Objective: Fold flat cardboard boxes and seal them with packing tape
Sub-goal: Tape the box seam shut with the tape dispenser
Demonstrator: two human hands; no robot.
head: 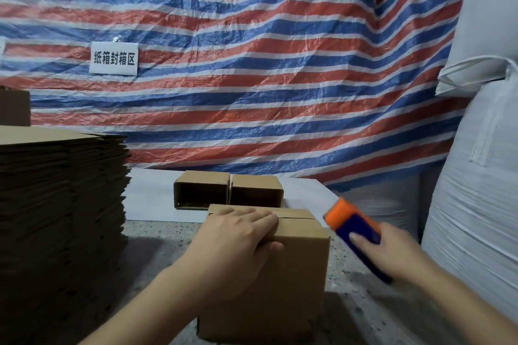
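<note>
One head-worn view looks forward and down, close over the table (157,235).

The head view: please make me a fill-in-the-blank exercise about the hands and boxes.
1. The left hand presses on the folded ___.
2. The right hand grips a blue and ___ tape dispenser.
3. The stack of flat cardboard stands on the person's ___ side.

Missing words: box; orange; left

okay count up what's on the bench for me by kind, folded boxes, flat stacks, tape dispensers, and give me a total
Folded boxes: 3 (near box, two open boxes behind)
Flat stack: 1
Tape dispenser: 1
Total: 5
</note>
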